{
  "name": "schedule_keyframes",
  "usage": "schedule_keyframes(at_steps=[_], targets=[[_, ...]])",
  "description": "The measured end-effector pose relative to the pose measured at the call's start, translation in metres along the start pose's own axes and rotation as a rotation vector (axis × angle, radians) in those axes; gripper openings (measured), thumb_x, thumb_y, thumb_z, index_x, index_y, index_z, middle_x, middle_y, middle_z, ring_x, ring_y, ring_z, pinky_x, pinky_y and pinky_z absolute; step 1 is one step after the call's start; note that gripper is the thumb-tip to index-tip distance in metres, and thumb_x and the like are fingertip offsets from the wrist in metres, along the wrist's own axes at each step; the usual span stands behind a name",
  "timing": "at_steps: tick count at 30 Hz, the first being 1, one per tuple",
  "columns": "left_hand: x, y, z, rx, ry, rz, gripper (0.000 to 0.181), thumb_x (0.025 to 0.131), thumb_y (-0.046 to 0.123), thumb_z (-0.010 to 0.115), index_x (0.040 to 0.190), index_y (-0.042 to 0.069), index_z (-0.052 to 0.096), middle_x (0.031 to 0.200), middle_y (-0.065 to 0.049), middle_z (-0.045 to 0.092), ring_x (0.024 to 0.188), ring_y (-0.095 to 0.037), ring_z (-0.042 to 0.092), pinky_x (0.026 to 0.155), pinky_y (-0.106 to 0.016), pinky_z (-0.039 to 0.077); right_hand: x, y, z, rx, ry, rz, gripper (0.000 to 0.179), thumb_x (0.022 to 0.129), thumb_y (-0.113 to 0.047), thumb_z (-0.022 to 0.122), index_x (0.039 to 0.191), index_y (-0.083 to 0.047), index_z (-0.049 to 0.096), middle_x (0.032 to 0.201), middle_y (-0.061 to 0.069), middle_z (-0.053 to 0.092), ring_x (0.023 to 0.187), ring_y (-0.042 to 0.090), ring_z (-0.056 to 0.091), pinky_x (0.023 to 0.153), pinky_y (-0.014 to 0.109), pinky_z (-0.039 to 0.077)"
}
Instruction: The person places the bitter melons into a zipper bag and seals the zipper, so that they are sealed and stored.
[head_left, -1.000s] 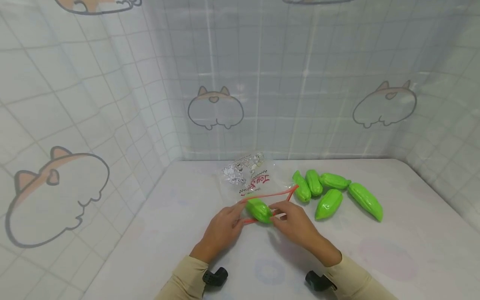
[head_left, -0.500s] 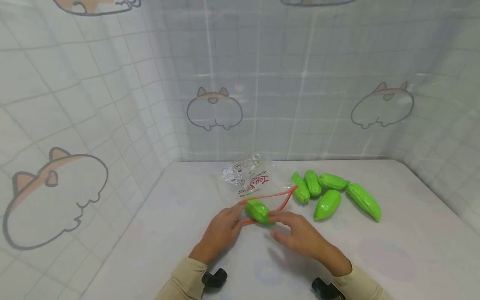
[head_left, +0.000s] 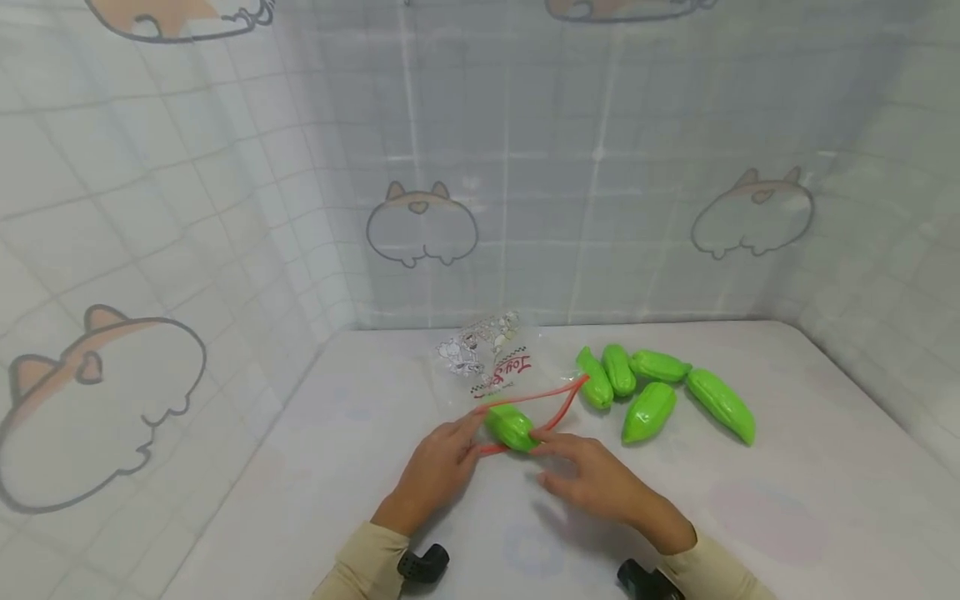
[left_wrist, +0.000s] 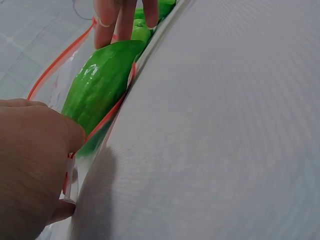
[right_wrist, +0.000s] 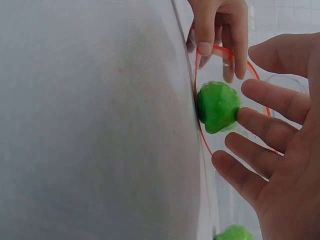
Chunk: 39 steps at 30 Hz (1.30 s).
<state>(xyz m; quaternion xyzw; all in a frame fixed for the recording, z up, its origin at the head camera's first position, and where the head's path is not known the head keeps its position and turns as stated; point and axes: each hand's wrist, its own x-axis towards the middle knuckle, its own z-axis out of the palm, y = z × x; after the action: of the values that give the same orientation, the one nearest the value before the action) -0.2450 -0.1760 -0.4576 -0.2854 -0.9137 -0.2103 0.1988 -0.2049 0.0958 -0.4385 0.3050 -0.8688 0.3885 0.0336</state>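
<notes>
Right hand: compared with a second ago, when I saw thumb and fingers closed at the near end of the green piece [head_left: 512, 427], this hand [head_left: 596, 479] has released it; the fingers are extended, at least one fingertip touching that end, and the thumb stands apart.
Left hand: unchanged on my feed; this hand [head_left: 437, 467] pinches the mouth of the clear bag [head_left: 491, 358] between thumb and fingers.
Green piece: in the bag's mouth, between the two red strips [head_left: 585, 379], lying much as it did earlier; its form is plump and tapered, with a glossy, faintly ribbed skin.
Clear bag: thin, wrinkled transparent film, printed with line-drawn figures, small checks and red lettering, flat on the tabletop [head_left: 315, 475].
Five other green pieces [head_left: 648, 412]: to the right of the bag, in the same places as before; elongated, shiny, some pointed at one end.
Backdrop [head_left: 540, 208]: pale, softly creased sheeting with a grid and outlined animal motifs.
</notes>
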Motion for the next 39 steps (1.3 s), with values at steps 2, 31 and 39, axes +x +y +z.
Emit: schedule_keyframes(at_steps=[2, 31, 39], targets=[[0.000, -0.001, 0.000, -0.003, 0.008, 0.006, 0.056, 0.092, 0.017, 0.072, 0.145, 0.015, 0.055, 0.138, -0.005, 0.061, 0.113, -0.026, 0.065, 0.094, -0.044, 0.053, 0.001, -0.001, 0.000, 0.020, -0.010, 0.015, 0.032, 0.093, -0.017, 0.070, 0.124, -0.006, 0.070, 0.144, 0.009, 0.056, 0.133, 0.027, 0.051, 0.109, 0.050, 0.040], [0.000, -0.002, 0.004, 0.002, 0.024, 0.077, 0.057, 0.089, 0.013, 0.075, 0.143, 0.014, 0.057, 0.119, -0.008, 0.071, 0.104, -0.025, 0.067, 0.087, -0.043, 0.056, 0.018, -0.006, 0.011, 0.099, -0.043, 0.058, 0.031, 0.095, -0.017, 0.069, 0.124, -0.007, 0.070, 0.151, 0.013, 0.047, 0.140, 0.027, 0.043, 0.110, 0.052, 0.037], [0.002, -0.001, -0.001, 0.010, -0.001, 0.065, 0.053, 0.091, 0.013, 0.074, 0.141, 0.018, 0.060, 0.139, -0.003, 0.060, 0.111, -0.023, 0.065, 0.091, -0.042, 0.054, 0.025, -0.012, 0.012, 0.063, -0.028, 0.014, 0.030, 0.094, -0.013, 0.069, 0.123, -0.005, 0.070, 0.151, 0.015, 0.046, 0.139, 0.027, 0.044, 0.110, 0.051, 0.038]])
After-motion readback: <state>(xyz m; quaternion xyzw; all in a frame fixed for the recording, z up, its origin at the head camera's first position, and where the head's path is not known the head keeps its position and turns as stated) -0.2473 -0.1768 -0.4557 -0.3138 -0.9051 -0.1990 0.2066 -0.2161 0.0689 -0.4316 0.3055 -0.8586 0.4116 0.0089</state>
